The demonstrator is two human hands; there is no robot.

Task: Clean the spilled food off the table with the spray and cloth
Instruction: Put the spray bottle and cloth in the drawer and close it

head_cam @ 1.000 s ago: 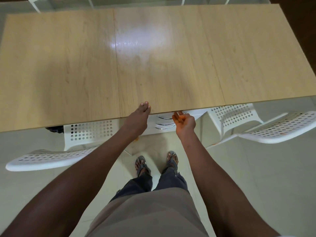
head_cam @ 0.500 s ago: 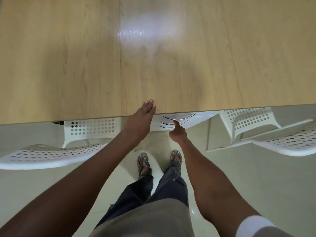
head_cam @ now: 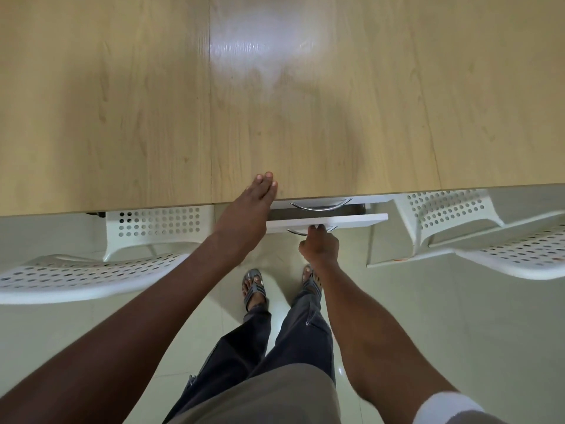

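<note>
Drawer (head_cam: 327,221) under the table (head_cam: 305,117) now pulled out, shut half a second ago; right hand (head_cam: 319,244) gripping its handle (head_cam: 312,231); left hand (head_cam: 247,209) resting flat, fingers straight, on the table edge; white chairs (head_cam: 91,276) flanking; spray and cloth not showing.

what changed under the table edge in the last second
The right hand dropped from the upper handles to the second drawer's handle, gripped it, and pulled that drawer partly out toward the person. The left hand stayed flat on the table edge; the top drawer stayed closed.
</note>
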